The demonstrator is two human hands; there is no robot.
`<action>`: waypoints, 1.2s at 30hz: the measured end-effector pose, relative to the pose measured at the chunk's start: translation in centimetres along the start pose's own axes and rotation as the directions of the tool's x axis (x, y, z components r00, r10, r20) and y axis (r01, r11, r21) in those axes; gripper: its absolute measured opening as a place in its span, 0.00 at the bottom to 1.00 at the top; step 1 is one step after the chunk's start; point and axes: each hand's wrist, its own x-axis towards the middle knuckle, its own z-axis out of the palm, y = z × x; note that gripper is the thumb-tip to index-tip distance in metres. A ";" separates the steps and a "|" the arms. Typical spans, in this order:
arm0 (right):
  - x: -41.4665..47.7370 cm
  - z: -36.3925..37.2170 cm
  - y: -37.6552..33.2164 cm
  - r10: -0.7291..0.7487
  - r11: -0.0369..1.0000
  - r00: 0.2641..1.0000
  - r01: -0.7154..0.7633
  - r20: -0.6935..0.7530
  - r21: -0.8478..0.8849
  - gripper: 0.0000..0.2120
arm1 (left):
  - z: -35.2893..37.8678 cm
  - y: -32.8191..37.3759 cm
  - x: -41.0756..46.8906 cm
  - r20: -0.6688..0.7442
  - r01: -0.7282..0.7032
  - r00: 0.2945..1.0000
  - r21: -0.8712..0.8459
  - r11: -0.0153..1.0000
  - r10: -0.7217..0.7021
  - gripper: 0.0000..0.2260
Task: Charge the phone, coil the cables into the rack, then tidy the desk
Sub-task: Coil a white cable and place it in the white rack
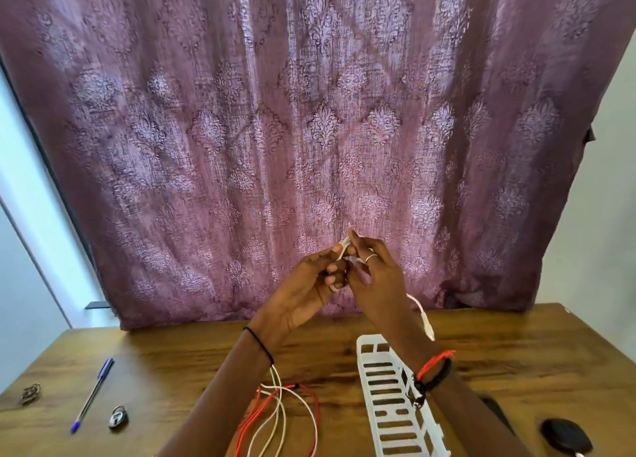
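No text, brand or number can be read anywhere. The small padlock (pixel 118 417) on the tabletop (pixel 192 353) bears a pale mark on its face, too small and blurred to read. The blue pen (pixel 92 395) beside it shows no legible print.

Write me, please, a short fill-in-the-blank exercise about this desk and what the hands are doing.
1. The left hand and right hand together pinch a thin ____ cable above the desk.
2. The slotted rack lies under the ____ forearm.
3. The blue pen lies to the ____ of the small padlock.

Missing words: white; right; left.
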 end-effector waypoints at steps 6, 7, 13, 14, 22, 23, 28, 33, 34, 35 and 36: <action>-0.1 0.9 -0.3 0.036 0.998 0.995 -0.031 -0.096 0.049 0.23 | 0.0 0.5 -0.6 0.052 0.030 0.998 -0.033 0.999 -0.028 0.09; -0.1 1.0 -0.4 0.047 0.998 0.994 -0.042 -0.101 0.056 0.23 | -0.1 0.6 -0.6 0.055 0.035 0.998 -0.037 0.999 -0.033 0.09; 0.3 0.7 -0.7 0.199 0.975 0.975 -0.187 -0.095 0.123 0.14 | 0.0 0.8 -1.0 0.069 0.055 0.996 -0.010 0.998 -0.055 0.10; 0.4 0.5 -0.8 0.263 0.955 0.964 -0.253 -0.049 0.152 0.14 | -0.1 0.8 -1.0 0.069 0.058 0.996 -0.002 0.998 -0.058 0.11; 0.8 -0.6 -1.3 0.370 0.882 0.920 -0.391 0.128 0.264 0.12 | -0.6 2.1 -1.1 0.068 0.102 0.992 0.110 0.989 -0.110 0.11; 0.9 -0.6 -1.2 0.403 0.846 0.902 -0.431 0.152 0.315 0.13 | -0.6 2.3 -1.1 0.063 0.108 0.991 0.140 0.984 -0.117 0.11; 1.5 -1.1 -1.6 0.545 0.541 0.765 -0.633 0.342 0.554 0.09 | -1.3 3.3 -0.4 0.063 0.114 0.988 0.287 0.951 -0.138 0.10; 2.1 -2.0 -2.1 0.560 0.361 0.686 -0.707 0.465 0.608 0.16 | -2.3 4.3 -0.7 0.087 0.087 0.988 0.375 0.923 -0.129 0.11; 2.3 -2.1 -2.2 0.557 0.262 0.650 -0.729 0.517 0.633 0.18 | -2.4 4.4 -0.8 0.100 0.092 0.985 0.363 0.927 -0.137 0.11; 2.4 -2.1 -2.1 0.546 0.157 0.612 -0.746 0.572 0.647 0.19 | -2.4 4.5 -0.9 0.112 0.102 0.982 0.347 0.932 -0.150 0.11; 2.5 -2.2 -2.2 0.531 0.059 0.575 -0.758 0.622 0.650 0.19 | -2.3 4.5 -0.9 0.122 0.113 0.979 0.332 0.937 -0.162 0.11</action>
